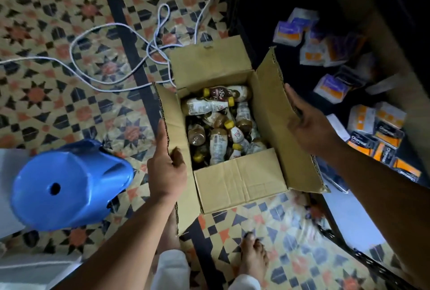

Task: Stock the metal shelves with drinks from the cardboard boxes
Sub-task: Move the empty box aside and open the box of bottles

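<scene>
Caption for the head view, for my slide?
Left hand grips the left flap of the cardboard box, right hand touches the right flap; drink bottles jumbled inside.

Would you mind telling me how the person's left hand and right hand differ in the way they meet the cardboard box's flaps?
The left hand pinches the left flap, thumb inside; the right hand lies with straight fingers over the right flap. The left hand looks sharp; the right hand is blurred. Both are at the open cardboard box of bottles.
</scene>
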